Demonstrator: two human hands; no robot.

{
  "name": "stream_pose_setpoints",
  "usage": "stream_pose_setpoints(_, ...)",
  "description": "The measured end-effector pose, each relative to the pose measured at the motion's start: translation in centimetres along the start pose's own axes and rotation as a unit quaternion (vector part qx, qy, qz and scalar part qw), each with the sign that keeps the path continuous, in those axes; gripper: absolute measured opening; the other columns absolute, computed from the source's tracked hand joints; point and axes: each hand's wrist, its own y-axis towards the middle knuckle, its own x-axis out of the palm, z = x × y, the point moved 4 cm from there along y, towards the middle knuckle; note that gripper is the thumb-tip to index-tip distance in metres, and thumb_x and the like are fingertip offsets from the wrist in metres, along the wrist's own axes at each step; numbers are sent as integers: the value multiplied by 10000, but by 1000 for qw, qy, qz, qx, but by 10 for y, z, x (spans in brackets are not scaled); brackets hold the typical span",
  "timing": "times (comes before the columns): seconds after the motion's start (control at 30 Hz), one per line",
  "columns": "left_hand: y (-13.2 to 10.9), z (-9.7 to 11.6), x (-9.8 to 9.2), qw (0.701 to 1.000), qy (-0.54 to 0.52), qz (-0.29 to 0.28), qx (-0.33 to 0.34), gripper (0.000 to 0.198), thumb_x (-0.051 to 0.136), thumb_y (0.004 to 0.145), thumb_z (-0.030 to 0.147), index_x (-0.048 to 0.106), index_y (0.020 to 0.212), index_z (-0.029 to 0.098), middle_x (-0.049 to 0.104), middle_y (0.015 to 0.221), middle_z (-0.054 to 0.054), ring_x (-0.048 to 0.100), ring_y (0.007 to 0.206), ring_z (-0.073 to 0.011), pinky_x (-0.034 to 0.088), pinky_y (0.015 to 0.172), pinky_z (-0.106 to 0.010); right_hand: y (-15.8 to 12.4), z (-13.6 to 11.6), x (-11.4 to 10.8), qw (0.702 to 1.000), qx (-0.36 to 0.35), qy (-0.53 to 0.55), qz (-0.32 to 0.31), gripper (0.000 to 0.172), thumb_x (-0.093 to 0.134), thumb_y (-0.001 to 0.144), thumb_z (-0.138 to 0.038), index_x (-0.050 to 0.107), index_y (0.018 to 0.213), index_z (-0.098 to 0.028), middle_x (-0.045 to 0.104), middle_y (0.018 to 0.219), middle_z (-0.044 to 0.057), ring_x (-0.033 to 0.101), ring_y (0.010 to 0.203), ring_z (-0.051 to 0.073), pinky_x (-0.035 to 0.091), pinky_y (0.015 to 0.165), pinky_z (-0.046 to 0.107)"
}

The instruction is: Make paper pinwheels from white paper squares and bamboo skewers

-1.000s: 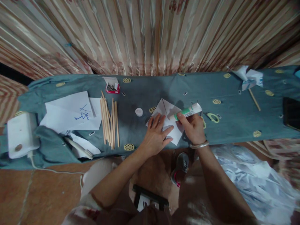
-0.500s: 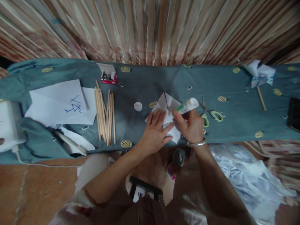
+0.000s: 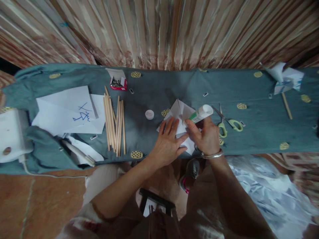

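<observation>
A white square of paper (image 3: 177, 108) with cut slits lies on the table before me. My left hand (image 3: 168, 142) rests flat on it with fingers spread. In my right hand (image 3: 206, 134) is a white and green glue stick (image 3: 200, 113), tilted so its lower end meets the middle of the paper; my fingers hide part of it. Its round white cap (image 3: 149, 115) lies to the left of the paper. Scissors (image 3: 228, 122) with light green handles lie open just right of my right hand.
Several wooden sticks (image 3: 114, 126) lie left of the cap, below a red box (image 3: 118, 83) of small metal pieces. Paper sheets (image 3: 64, 106), one with a blue drawing, and a white appliance (image 3: 15, 136) with a cord are farther left. A paper pinwheel (image 3: 286, 79) lies far right.
The whole view has shifted slightly, so things appear a little farther right. My left hand stays pressed on the paper, and the glue stick remains against it in my right hand.
</observation>
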Motion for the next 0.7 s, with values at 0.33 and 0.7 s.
stream_pose_setpoints(0.33,0,0,0,1000,0,-2,1,490,638,819,394,569,1275,228,313,1516,-190,188,1431,-405,195,1114,-637,1,-1,1,1000,2,3,-5,410,512,841,-607,553,882,-202,607,582,15,583,534,198,400,524,295)
stream_pose_setpoints(0.7,0,-1,1,1000,6,-4,0,487,636,822,396,569,1273,225,315,1516,-190,191,1430,-407,199,1114,-630,0,-5,6,1000,-12,3,-21,447,484,852,-613,566,939,-183,662,662,41,613,566,199,434,555,297)
